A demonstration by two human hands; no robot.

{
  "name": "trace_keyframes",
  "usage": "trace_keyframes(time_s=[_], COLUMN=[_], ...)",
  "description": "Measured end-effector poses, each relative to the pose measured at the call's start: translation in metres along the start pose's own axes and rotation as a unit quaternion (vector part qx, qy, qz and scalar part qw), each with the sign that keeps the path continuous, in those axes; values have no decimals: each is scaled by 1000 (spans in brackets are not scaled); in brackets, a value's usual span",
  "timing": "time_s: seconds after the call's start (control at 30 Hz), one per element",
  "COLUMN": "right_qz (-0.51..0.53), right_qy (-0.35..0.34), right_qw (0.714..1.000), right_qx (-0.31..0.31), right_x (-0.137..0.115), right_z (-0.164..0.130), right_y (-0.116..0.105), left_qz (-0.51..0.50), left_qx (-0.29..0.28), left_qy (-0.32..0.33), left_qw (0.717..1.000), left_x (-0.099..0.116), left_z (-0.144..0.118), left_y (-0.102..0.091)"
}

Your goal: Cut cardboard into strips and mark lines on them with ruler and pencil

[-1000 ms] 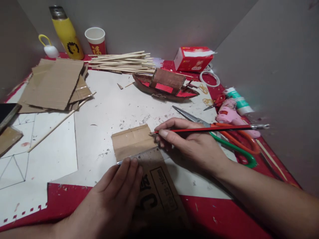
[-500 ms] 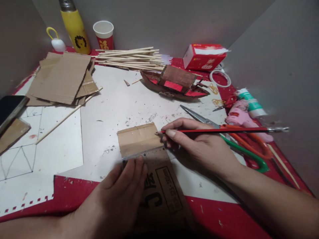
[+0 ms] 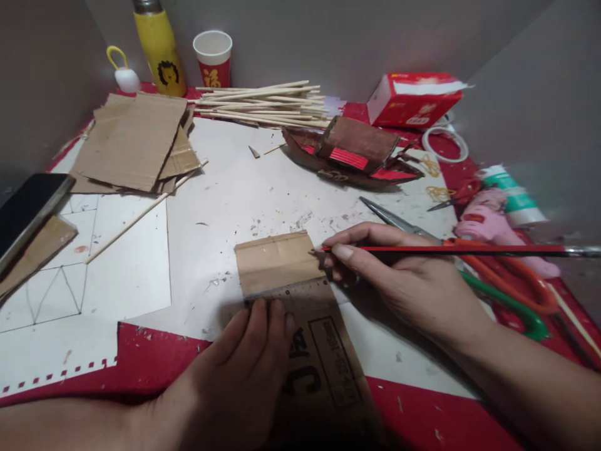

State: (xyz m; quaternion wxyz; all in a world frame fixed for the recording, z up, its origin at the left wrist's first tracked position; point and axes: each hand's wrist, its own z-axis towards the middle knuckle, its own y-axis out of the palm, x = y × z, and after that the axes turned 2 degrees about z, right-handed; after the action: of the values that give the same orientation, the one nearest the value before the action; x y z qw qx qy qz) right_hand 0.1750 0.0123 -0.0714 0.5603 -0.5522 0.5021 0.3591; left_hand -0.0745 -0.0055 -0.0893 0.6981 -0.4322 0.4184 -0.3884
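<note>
A narrow piece of printed cardboard lies in front of me, running toward my body. Across it rests a see-through ruler, pressed down under the bunched fingertips of my left hand. My right hand is closed round a red and black pencil in a writing grip. The pencil's tip is at the cardboard's right edge, a little beyond the ruler. Under and behind my right hand lie big scissors with orange and green handles, partly hidden.
A brown model boat stands beyond my hands. Behind are wooden sticks, a paper cup, a yellow bottle and a tissue pack. Cardboard sheets and a phone lie left; a pink glue gun lies right.
The camera view has turned slightly left, so everything sits further right in the picture. Both hands keep nearly the same pose on the ruler and pencil.
</note>
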Motion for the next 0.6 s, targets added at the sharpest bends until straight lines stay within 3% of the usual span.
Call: trace_keyframes(time_s=[0.6], right_qz=[60], right_qy=[-1], right_qw=[998], right_qx=[-10], right_x=[2], right_z=[0], right_y=[-1], left_qz=[-19], left_qx=[15], left_qy=[-6], left_qw=[1000], left_x=[0], left_z=[0], left_y=[6])
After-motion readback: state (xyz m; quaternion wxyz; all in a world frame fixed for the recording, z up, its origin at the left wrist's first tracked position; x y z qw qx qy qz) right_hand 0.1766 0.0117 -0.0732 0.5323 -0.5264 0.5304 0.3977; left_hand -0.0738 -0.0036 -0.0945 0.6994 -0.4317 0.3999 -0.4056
